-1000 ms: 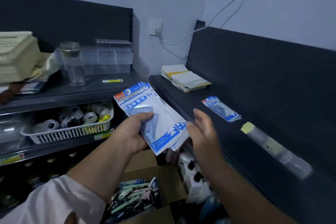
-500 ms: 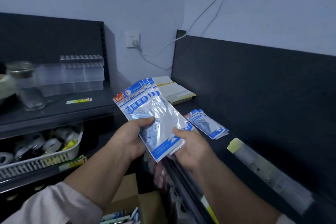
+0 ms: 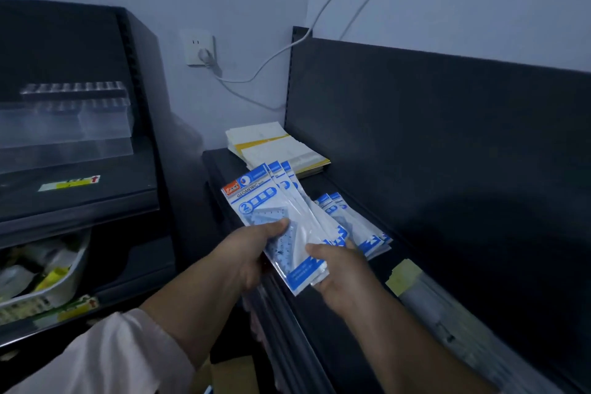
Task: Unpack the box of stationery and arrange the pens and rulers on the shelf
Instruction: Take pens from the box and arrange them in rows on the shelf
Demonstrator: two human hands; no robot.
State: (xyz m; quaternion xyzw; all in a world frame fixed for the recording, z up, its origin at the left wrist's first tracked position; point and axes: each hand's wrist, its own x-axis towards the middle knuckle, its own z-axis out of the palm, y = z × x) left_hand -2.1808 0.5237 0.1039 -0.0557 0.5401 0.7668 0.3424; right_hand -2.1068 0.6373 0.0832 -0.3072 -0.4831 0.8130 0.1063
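Mid-job here. A small laid stack (image 3: 359,227) of ruler packets already sits on the dark shelf (image 3: 345,304), right of centre, so some rulers are placed. No pens are out that I can see, so I judge plenty is left.

My left hand (image 3: 252,253) grips a fan of packets (image 3: 271,201) at frame centre, thumb across the front, fingers curled behind. My right hand (image 3: 340,269) pinches their lower end, thumb on top. They hang over the shelf's front edge, just beside the laid stack.

They're flat, glossy clear sleeves with blue-and-white headers reading GEOMETRIC and blue set squares inside.
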